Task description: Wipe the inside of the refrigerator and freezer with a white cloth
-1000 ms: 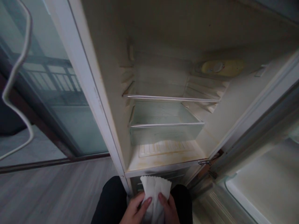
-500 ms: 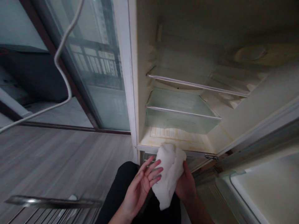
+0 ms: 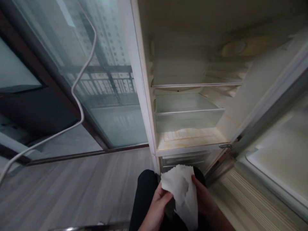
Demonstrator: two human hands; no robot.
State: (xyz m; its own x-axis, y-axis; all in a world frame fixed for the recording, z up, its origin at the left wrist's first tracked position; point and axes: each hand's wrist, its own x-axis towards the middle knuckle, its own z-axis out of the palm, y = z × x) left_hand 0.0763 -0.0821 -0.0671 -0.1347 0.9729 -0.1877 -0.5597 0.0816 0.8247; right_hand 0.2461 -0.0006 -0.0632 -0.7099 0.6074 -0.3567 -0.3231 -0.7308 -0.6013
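Between my two hands, over my knees, I hold a white paper towel [image 3: 184,192] with a ragged edge and creases. My left hand [image 3: 160,199] pinches its left side, thumb on top and fingers behind. On the right side, my right hand [image 3: 202,192] grips the paper, its thumb showing and the other fingers hidden behind. In front of me stands an open fridge [image 3: 154,150]. Yellowish stains mark its bottom panel [image 3: 190,136], under a glass shelf [image 3: 190,111] with a clear drawer front.
The fridge door [image 3: 276,179] hangs open at the right. Below the main compartment is a lower compartment with drawers [image 3: 183,158]. A white cable [image 3: 80,109] hangs at the left before a glass sliding door [image 3: 108,106]. A metal rack rail [image 3: 96,227] lies at the bottom edge.
My left hand, spread beside the paper before, has closed on its left edge. The paper towel is more spread out and lower in view. The view has shifted, moving the fridge's base rightward.
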